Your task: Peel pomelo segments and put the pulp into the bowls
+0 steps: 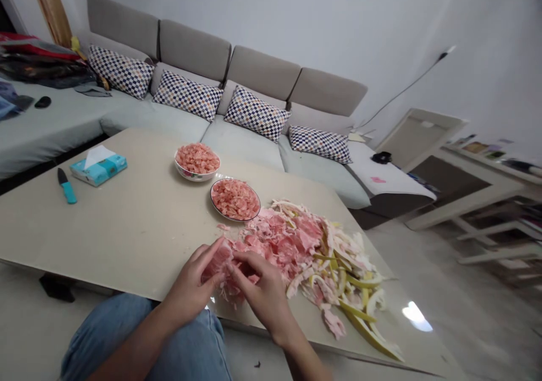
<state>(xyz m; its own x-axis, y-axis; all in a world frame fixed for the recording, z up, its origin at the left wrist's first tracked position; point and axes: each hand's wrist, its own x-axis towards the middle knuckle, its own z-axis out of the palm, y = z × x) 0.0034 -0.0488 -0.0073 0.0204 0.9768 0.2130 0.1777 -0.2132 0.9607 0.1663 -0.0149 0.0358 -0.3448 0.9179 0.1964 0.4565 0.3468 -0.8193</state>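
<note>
My left hand [197,276] is wrapped round a pink pomelo segment [219,258] just above the table's near edge. With thumb and forefinger closed, my right hand [265,293] pinches at the segment's right side; whether it grips the membrane or the flesh is hidden. Beside and beyond my hands lies a heap of pink pomelo membranes [292,237]. Yellow-green strips of pomelo peel [364,313] with white pith are piled to its right. Peeled pink flesh fills a white-rimmed plate [212,201] and a flowered bowl [192,175] behind it.
On the left of the pale glossy table [139,223] lie a turquoise-handled knife [68,189] and a blue tissue pack [104,169]. A grey sofa [195,53] with patterned cushions stands beyond. My knees in jeans [186,347] are below the near edge.
</note>
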